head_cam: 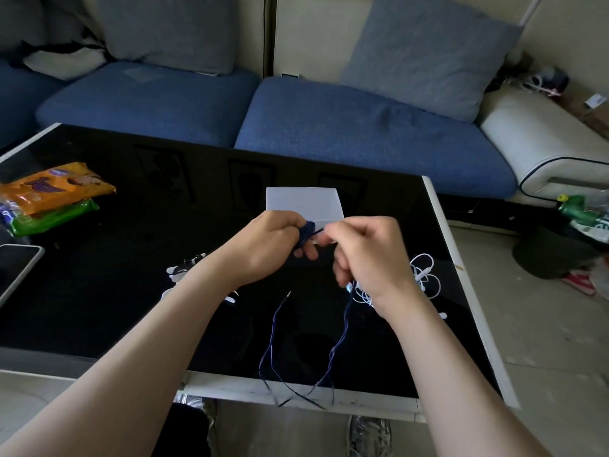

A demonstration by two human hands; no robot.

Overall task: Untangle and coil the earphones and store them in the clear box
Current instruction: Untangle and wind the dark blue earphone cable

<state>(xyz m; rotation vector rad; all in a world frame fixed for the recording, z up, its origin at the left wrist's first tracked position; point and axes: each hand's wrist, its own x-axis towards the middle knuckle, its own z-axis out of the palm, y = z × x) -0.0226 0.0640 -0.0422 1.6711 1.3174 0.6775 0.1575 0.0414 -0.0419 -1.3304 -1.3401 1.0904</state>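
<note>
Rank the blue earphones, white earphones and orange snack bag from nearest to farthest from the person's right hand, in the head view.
1. Nearest, blue earphones, pinched in the fingers of the right hand.
2. Next, white earphones, on the table just right of that wrist.
3. Farthest, orange snack bag, at the table's far left.

Glossy black table (99,291), cloth cushions (362,127)

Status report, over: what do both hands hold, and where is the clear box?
Left hand grips blue earphones, coiled. Right hand pinches their cable. Clear box on table behind hands. White earphones lie tangled at right.
</note>
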